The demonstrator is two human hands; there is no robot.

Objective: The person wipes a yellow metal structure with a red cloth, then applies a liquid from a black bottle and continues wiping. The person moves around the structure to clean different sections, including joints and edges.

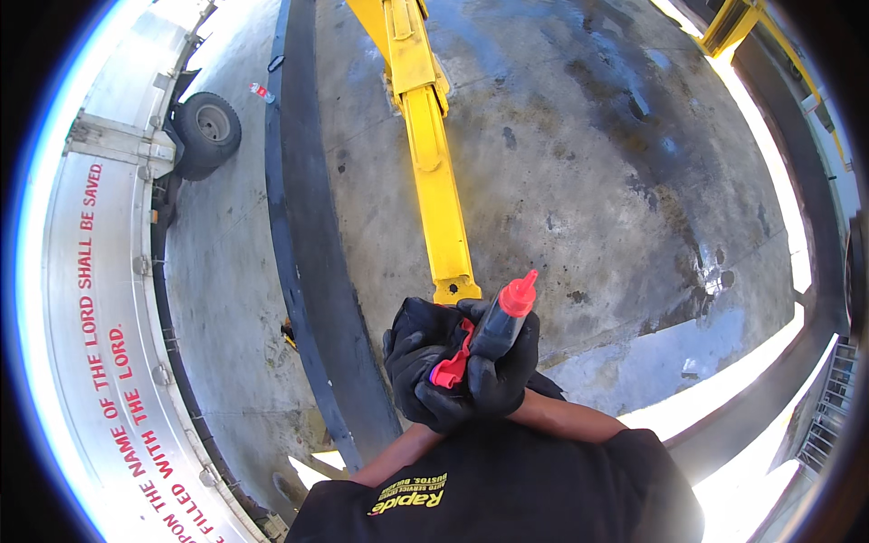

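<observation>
Black gloves cover both hands, which are close together in front of my chest. My right hand [514, 364] is wrapped round a squeeze bottle [495, 331] with a dark body and a red pointed nozzle cap. The bottle is tilted, its nozzle pointing up and away to the right. Beside it, my left hand [422, 373] is closed around a crumpled red piece [453, 358] that looks like cloth and has a small pink-purple edge. The lower part of the bottle is hidden by the right hand's fingers, and most of the red piece by the left hand.
A yellow steel lift arm [436, 181] reaches toward me, ending just beyond my hands. A dark raised strip [312, 235] runs along the left. Past it stand a white truck [118, 299] and its wheel [208, 127]; a bottle [262, 92] lies nearby. The concrete floor [579, 199] has dark stains.
</observation>
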